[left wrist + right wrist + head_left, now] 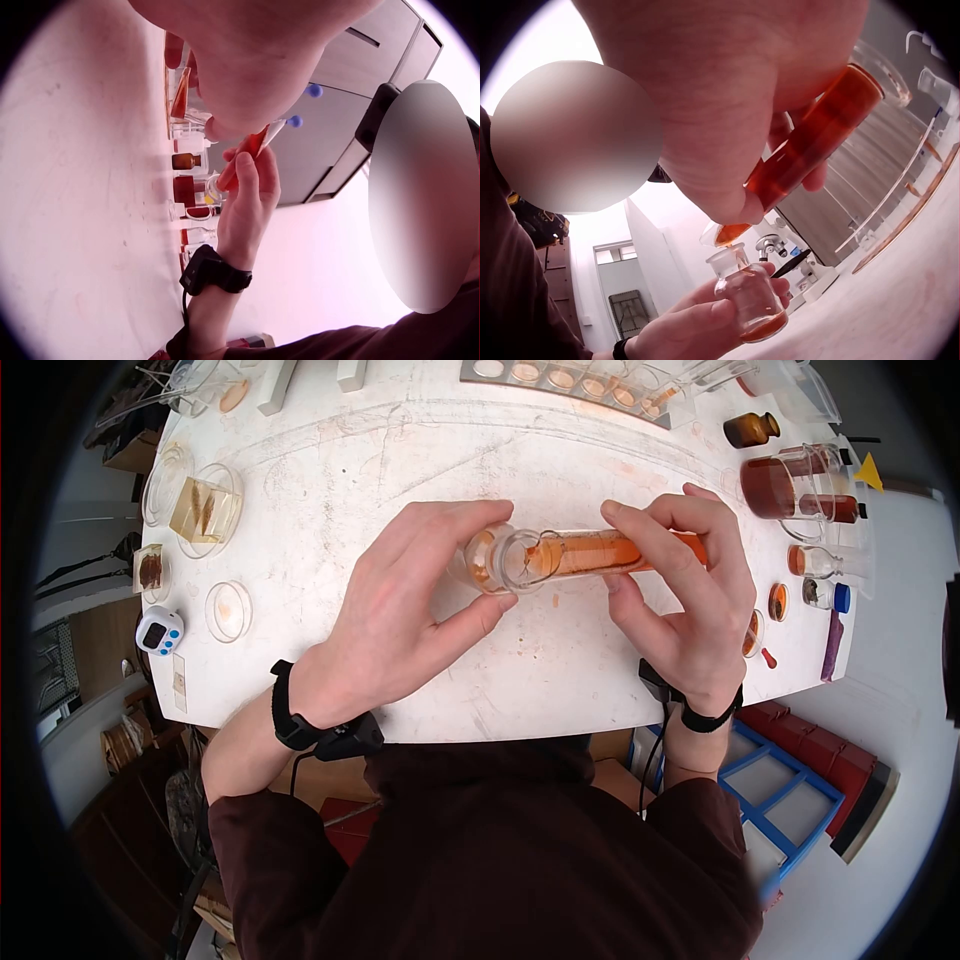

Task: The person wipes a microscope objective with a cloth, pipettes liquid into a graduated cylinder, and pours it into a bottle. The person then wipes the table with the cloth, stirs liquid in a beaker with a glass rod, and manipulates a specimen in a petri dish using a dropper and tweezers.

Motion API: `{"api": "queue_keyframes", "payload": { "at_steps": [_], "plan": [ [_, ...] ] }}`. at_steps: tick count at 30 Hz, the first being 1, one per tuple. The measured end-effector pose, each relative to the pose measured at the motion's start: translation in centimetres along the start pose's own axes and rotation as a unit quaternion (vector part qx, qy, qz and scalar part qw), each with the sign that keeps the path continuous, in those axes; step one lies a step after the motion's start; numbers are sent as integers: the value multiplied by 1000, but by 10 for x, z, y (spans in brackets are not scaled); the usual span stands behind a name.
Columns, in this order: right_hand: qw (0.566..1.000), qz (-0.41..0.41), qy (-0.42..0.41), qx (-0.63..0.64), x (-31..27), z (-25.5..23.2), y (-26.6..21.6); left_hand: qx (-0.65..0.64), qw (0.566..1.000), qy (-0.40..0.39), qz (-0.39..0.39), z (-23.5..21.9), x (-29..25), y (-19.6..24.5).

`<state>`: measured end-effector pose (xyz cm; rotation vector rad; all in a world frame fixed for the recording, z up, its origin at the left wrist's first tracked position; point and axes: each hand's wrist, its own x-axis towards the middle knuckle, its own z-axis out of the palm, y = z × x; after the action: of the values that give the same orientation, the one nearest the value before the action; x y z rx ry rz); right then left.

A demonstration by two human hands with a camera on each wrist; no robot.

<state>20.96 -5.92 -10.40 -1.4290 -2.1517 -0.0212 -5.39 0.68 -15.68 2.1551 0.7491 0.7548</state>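
Observation:
My left hand (400, 590) grips a small clear glass bottle (754, 300), fingers on one side and thumb on the other. A shallow layer of orange liquid lies in the bottle's bottom. My right hand (690, 580) holds a clear glass measuring cylinder (817, 142) of orange-red liquid, its fingers and thumb around the glass. The cylinder is tipped, foot raised and lip down at the bottle's open mouth. Orange liquid reaches its lip in the right wrist view. My right palm hides part of the cylinder in that view.
On the white table (400, 490), left, are a timer (160, 631), a small dish (228, 612) and a dish with a yellowish block (205, 510). A tube rack (570, 395) stands at the back. Right: a beaker of dark red liquid (768, 488), a brown bottle (750, 430) and a blue-capped jar (840, 598).

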Motion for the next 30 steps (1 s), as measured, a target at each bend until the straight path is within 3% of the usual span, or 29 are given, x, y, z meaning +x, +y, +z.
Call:
{"api": "queue_keyframes", "payload": {
  "at_steps": [30],
  "plan": [
    [1000, -4, -1, -6, -1, 1, 0, -13, 1000, -9, 2, 4, -3, -1]
  ]
}}
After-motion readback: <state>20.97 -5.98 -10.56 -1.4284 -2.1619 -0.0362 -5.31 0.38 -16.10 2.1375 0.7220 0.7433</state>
